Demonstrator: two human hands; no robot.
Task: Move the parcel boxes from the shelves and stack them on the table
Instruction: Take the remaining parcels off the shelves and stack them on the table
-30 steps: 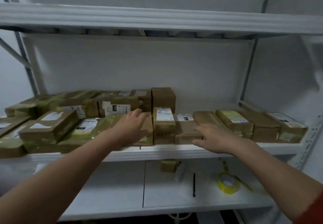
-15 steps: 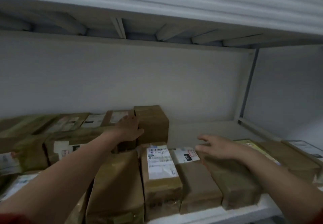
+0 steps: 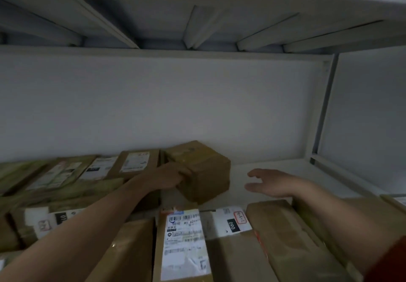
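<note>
left hand [image 3: 170, 177] grips tilted box [image 3: 203, 171]; right hand [image 3: 274, 182] spread beside it.

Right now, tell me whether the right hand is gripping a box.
No: the right hand hangs open, holding nothing, while the left hand grips the brown box.

Just in front of the tall plain box [image 3: 204, 171], I read "501E" under the barcode on a printed label [image 3: 183, 237] stuck to a long parcel [image 3: 159, 248]; its smaller lines are too blurred. Right of that, the brown parcel [image 3: 230, 259] carries a white sticker [image 3: 228, 224] with "090" on a black patch and a red-framed scrawl I cannot make out. Left of the plain box and nearer me, a black patch [image 3: 62, 219] shows what looks like "01".
</note>
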